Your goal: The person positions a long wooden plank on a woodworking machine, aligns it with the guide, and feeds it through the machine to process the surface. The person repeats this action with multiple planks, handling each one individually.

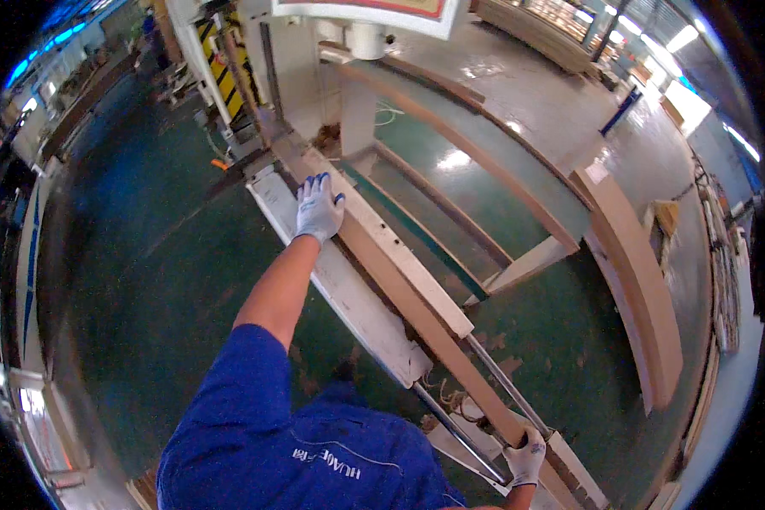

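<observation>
A long, narrow brown board (412, 304) runs diagonally across the machine bed, from upper left to lower right. My left hand (319, 210), in a white glove with blue fingertips, lies with fingers stretched out over the far part of the board, close to a white straight rail (425, 293). At the near end, my right hand (526, 457), gloved the same way, grips the board by its edge; part of that hand's fingers is hidden. A pale metal side table (348, 302) lies along the board's left side.
Metal rods (459, 435) span the near part of the machine. To the right stands an open frame (459, 140) of boards. Further right is a stack of long curved-looking brown panels (637, 289). A yellow-black striped guard (221, 68) and a white machine housing (365, 38) stand ahead.
</observation>
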Demonstrator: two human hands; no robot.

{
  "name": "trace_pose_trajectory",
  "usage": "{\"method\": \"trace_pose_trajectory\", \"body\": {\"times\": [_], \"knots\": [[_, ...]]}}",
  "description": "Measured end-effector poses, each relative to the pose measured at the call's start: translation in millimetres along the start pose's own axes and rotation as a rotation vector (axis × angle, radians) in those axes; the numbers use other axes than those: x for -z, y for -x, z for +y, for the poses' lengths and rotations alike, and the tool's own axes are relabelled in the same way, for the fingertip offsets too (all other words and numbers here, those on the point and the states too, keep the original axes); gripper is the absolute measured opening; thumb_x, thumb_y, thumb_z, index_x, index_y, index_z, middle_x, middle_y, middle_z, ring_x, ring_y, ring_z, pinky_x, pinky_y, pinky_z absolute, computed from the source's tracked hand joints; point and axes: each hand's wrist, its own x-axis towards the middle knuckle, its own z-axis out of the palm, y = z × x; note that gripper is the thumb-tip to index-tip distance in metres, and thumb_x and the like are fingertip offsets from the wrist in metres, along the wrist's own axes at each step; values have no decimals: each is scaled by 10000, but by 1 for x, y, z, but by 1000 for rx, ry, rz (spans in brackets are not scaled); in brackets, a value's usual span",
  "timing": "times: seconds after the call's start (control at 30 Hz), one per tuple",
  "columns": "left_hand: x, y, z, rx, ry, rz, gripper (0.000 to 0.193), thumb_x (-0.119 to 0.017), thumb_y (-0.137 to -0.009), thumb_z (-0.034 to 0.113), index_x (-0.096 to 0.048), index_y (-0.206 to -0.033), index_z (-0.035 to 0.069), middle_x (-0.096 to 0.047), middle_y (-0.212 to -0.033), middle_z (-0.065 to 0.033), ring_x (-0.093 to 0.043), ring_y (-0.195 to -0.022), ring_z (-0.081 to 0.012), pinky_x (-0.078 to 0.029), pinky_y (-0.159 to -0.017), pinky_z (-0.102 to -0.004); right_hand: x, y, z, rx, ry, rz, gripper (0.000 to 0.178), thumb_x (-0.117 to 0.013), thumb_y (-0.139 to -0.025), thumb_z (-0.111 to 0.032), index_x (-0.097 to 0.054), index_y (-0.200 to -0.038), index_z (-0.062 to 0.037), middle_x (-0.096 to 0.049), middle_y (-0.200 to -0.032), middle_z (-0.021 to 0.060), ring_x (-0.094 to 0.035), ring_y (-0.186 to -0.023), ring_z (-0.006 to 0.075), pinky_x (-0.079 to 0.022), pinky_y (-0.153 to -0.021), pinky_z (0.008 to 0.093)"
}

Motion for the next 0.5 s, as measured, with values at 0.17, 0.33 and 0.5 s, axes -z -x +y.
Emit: {"method": "trace_pose_trajectory", "body": {"times": [0.17,0.33,0.5], "knots": [[15,-6,-2,-90,104,-168,660,-677,-992,405,-540,-1472,-26,-526,-1532,-271,-437,-1450,-477,-312,-1235,-562,-5,11,-17,6,218,161,672,-899,-624,-294,-670,-1238,-147,-679,-1231,100,-620,-1211,349,-432,-1079,554],[11,15,-64,-168,71,-105,717,-662,-1002,386,-473,-1542,-46,-403,-1634,-302,-322,-1534,-511,-257,-1270,-574,-10,42,-24,-110,323,301,924,-816,-761,-497,-498,-1494,-33,-507,-1481,251,-426,-1434,472,-229,-1270,622],[27,21,-74,-184,57,-197,731,-667,-999,374,-448,-1583,-8,-358,-1669,-296,-305,-1547,-509,-246,-1274,-581,-51,74,-1,-295,398,421,941,-712,-854,-531,-414,-1580,-12,-426,-1596,257,-346,-1510,470,-172,-1293,630]]}}
